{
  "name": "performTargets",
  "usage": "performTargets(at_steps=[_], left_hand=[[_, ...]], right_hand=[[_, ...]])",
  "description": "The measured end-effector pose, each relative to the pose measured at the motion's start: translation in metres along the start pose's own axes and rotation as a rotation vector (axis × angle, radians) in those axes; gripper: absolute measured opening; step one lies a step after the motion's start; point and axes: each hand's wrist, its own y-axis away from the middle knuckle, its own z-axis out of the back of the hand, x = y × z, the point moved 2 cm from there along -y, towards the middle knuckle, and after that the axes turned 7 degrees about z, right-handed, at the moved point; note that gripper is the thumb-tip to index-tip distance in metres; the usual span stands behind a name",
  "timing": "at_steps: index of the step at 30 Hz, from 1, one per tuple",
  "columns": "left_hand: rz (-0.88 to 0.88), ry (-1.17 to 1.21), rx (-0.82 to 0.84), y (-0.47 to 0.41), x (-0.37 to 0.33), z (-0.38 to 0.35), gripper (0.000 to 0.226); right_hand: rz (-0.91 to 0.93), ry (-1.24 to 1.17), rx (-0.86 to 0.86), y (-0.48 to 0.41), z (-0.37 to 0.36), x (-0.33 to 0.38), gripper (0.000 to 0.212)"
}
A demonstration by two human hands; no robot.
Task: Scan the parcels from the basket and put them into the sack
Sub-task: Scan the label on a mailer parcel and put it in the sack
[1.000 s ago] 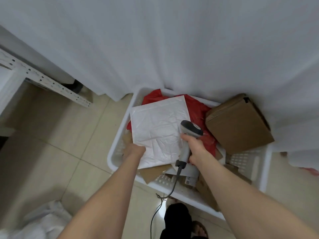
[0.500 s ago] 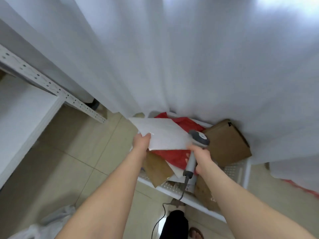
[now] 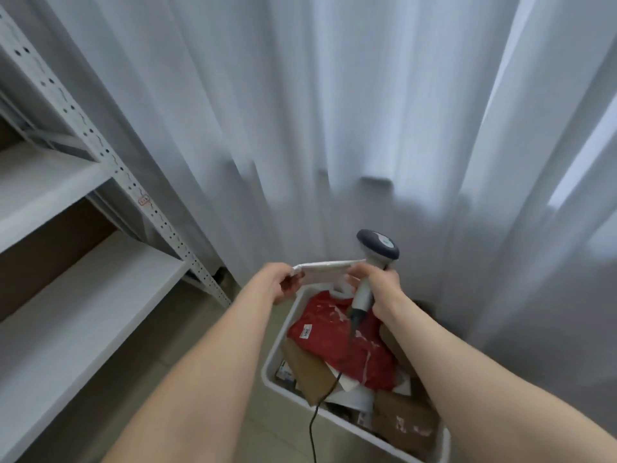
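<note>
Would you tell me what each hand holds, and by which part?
The left hand grips the white mailer at its left end; the right hand holds the scanner by its handle.

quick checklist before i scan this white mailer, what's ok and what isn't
1. White padded mailer held above the white plastic basket: ok.
2. Left hand grip on the mailer's edge: ok.
3. Right hand grip on the grey handheld scanner: ok.
4. Label facing the scanner: cannot tell, the mailer shows edge-on.
5. Sack within reach: cannot tell, none in view.
</note>
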Motion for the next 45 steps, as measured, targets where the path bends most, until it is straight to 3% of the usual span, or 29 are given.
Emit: performTargets(at_steps=[3,7,8,10,12,14,17,21,22,26,28,32,37,45], left_hand=[[-0.028,0.007,0.058,0.042,-0.011,0.018,0.026],[-0.179,0.082,0.024,0.078,-0.029,0.052,0.018],[-0.256,0.011,-0.057,0.078,-0.035,0.065,0.025],[-0.443,-0.455,-0.338,0.082,-0.045,0.094,0.051],[-0.577,-0.818,-0.411,0.086,-0.048,0.113,0.079],[-0.665,-0.861,-0.398,0.09,-0.05,0.128,0.086],[-0.837,-0.835,-0.517,0.101,-0.058,0.145,0.075],[-0.707,-0.576,-0.025,0.103,-0.057,0.156,0.043],[-0.662,-0.51,0.025,0.103,-0.053,0.158,0.036],[-0.618,-0.405,-0.096,0.096,-0.044,0.166,0.027],[-0.571,-0.337,-0.156,0.091,-0.042,0.172,0.034],[-0.482,-0.236,-0.231,0.08,-0.037,0.188,0.045],[-0.431,-0.057,-0.351,0.078,-0.03,0.203,0.05],[-0.391,-0.003,-0.291,0.077,-0.027,0.213,0.06]], right_hand=[[-0.068,0.054,0.173,0.033,-0.02,0.024,0.029],[0.002,0.064,0.165,0.063,-0.048,0.051,0.027],[0.014,0.058,0.165,0.068,-0.054,0.058,0.027],[0.02,0.063,0.199,0.08,-0.066,0.073,0.028],[0.007,0.101,0.252,0.092,-0.081,0.085,0.031],[-0.016,0.149,0.292,0.104,-0.096,0.091,0.031],[-0.03,0.195,0.322,0.116,-0.114,0.094,0.035],[0.006,0.192,0.306,0.13,-0.129,0.095,0.033],[0.022,0.177,0.296,0.133,-0.132,0.093,0.03],[0.126,0.095,0.193,0.142,-0.141,0.08,0.012],[0.156,0.072,0.159,0.144,-0.138,0.072,0.012],[0.098,0.182,0.323,0.153,-0.128,0.048,0.018],[0.086,0.191,0.384,0.162,-0.131,0.022,0.026],[0.021,0.349,0.493,0.176,-0.143,0.013,0.017]])
